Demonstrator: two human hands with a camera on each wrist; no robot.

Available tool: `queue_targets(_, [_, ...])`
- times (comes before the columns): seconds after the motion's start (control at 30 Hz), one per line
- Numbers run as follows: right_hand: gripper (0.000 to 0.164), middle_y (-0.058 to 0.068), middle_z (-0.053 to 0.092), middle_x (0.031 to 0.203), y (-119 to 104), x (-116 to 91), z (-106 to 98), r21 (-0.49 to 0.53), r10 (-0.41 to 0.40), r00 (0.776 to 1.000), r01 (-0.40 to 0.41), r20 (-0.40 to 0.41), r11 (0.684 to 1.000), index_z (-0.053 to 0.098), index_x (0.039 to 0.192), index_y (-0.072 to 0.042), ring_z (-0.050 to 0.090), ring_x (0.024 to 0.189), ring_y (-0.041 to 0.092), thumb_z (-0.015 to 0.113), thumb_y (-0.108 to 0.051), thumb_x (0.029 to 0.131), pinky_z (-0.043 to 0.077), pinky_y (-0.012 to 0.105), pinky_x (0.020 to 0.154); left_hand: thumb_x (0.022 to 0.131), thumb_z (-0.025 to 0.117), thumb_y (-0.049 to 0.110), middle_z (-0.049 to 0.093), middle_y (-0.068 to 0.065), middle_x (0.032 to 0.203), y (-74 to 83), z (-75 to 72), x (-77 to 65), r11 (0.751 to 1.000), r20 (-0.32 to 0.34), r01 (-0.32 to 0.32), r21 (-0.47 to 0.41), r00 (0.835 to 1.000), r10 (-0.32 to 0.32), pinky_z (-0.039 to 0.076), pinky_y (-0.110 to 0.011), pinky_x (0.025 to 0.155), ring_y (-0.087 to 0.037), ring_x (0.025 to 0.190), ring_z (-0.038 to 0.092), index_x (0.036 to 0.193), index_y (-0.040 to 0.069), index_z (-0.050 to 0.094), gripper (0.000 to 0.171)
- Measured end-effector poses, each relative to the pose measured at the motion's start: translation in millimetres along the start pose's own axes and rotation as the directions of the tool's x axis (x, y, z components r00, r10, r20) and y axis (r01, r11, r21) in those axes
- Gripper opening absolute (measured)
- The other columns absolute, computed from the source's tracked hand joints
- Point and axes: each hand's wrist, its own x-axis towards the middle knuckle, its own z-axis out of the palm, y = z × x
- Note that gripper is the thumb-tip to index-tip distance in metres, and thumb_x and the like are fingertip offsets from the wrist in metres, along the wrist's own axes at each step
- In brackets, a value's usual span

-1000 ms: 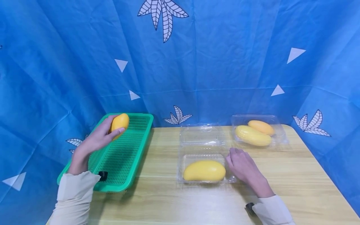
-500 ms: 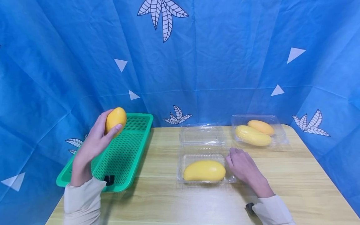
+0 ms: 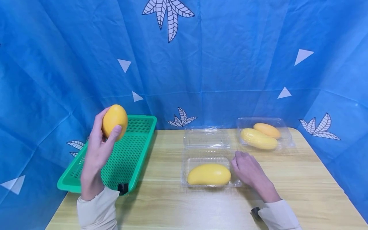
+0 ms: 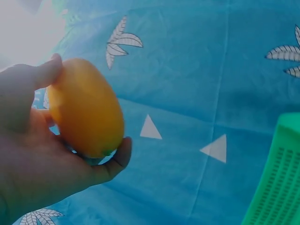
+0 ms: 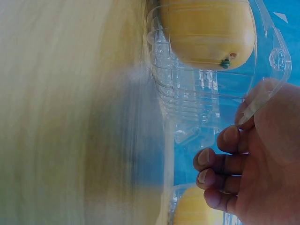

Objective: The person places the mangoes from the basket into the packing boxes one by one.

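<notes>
Above the green basket (image 3: 126,159), in the head view, my left hand (image 3: 96,151) holds an orange-yellow mango (image 3: 115,121) upright, thumb on one side and fingers around the other. The left wrist view shows a small green tip at the mango's end. On the table, a hinged clear plastic container (image 3: 198,160) lies open with a long yellow mango (image 3: 209,174) in its near half. My right hand (image 3: 250,169) is at the container's right side; in the right wrist view its thumb and forefinger pinch the clear rim (image 5: 258,105), the other fingers curled.
At the back right stands another clear container (image 3: 244,121) with a yellow mango (image 3: 258,139) and an orange one (image 3: 267,130) inside. The lid (image 3: 205,139) of the near container lies back toward the blue curtain (image 3: 230,64) behind the wooden table (image 3: 172,207).
My left hand has lifted the mango higher over the basket and turned it more upright, while the forearm has shifted right. The right hand and the container have stayed put.
</notes>
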Motion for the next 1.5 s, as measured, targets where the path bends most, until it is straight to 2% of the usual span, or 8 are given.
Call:
queue_targets(0.17, [0.017,0.000,0.043,0.067,-0.2,-0.5,0.1,-0.004,0.000,1.000,0.000,0.015,1.000,0.049,0.080,-0.011,0.042,0.064,0.018,0.043,-0.016,0.095,0.039,0.031,0.058,0.092,0.054,0.003,0.047,-0.008,0.124,-17.5,6.2,-1.2,0.989,-0.081,-0.058,-0.138,0.996,0.047,0.045,-0.027,0.075,-0.024,0.105,0.044,0.142,0.013,0.040,0.053])
queue_targets(0.3, [0.017,0.000,0.044,0.069,0.2,-0.1,-3.3,-0.005,-0.001,1.000,0.001,0.019,1.000,0.050,0.081,-0.011,0.044,0.066,0.018,0.042,-0.017,0.095,0.042,0.034,0.061,0.093,0.052,0.004,0.049,-0.010,0.120,-30.7,13.8,0.4,0.974,-0.102,-0.073,-0.215,0.993,0.052,0.046,-0.027,0.073,-0.025,0.102,0.045,0.140,0.012,0.042,0.049])
queue_targets(0.5, [0.017,0.000,0.044,0.069,3.0,-0.4,-8.5,-0.025,0.002,1.000,-0.002,0.007,1.000,0.048,0.080,-0.012,0.046,0.068,0.019,0.042,-0.017,0.095,0.044,0.039,0.065,0.094,0.050,0.006,0.050,-0.010,0.113,-34.6,26.9,1.8,0.969,-0.094,-0.086,-0.232,0.993,0.065,0.046,-0.027,0.068,-0.026,0.093,0.047,0.139,0.012,0.044,0.045])
queue_targets(0.83, [0.019,0.002,0.044,0.068,4.0,-1.9,-7.8,-0.085,-0.017,1.000,0.015,-0.022,0.996,0.046,0.077,-0.012,0.046,0.068,0.022,0.042,-0.018,0.095,0.042,0.042,0.066,0.097,0.048,0.011,0.050,-0.006,0.109,-28.7,50.1,1.0,0.981,-0.011,-0.081,-0.177,0.997,0.080,0.045,-0.030,0.068,-0.023,0.091,0.048,0.139,0.014,0.042,0.043])
queue_targets(1.0, [0.019,0.002,0.043,0.066,3.0,-1.7,-6.4,-0.096,-0.030,0.999,0.026,-0.034,0.995,0.046,0.076,-0.012,0.044,0.065,0.020,0.044,-0.017,0.094,0.042,0.040,0.064,0.097,0.047,0.009,0.049,-0.007,0.107,-9.1,55.4,-1.5,0.984,0.017,-0.064,-0.167,0.998,0.068,0.045,-0.029,0.068,-0.022,0.090,0.047,0.137,0.007,0.043,0.041])
queue_targets(1.17, [0.020,0.001,0.043,0.066,2.5,-2.0,-3.2,-0.098,-0.031,0.999,0.028,-0.025,0.995,0.046,0.076,-0.012,0.042,0.063,0.020,0.044,-0.018,0.095,0.040,0.037,0.062,0.094,0.053,0.008,0.050,-0.008,0.112,6.9,58.6,-4.5,0.985,0.058,0.002,-0.170,0.998,0.008,0.045,-0.032,0.072,-0.022,0.097,0.046,0.137,0.006,0.043,0.044])
queue_targets(1.37, [0.019,0.001,0.044,0.068,1.4,-2.3,-1.3,-0.084,-0.022,1.000,0.022,-0.002,0.996,0.048,0.079,-0.011,0.044,0.066,0.020,0.043,-0.019,0.095,0.041,0.038,0.063,0.093,0.060,0.009,0.048,-0.010,0.124,7.3,65.3,-6.0,0.984,0.120,0.068,-0.163,0.992,-0.049,0.047,-0.039,0.080,-0.022,0.105,0.046,0.140,0.009,0.041,0.051])
queue_targets(1.5, [0.018,0.002,0.045,0.069,0.8,-1.0,-0.1,-0.077,-0.019,1.000,0.019,-0.001,0.997,0.048,0.078,-0.012,0.044,0.067,0.020,0.043,-0.018,0.095,0.041,0.039,0.065,0.090,0.065,0.011,0.048,-0.007,0.130,6.1,71.1,-4.6,0.983,0.164,0.077,-0.165,0.985,-0.050,0.047,-0.042,0.083,-0.022,0.107,0.047,0.139,0.011,0.043,0.054])
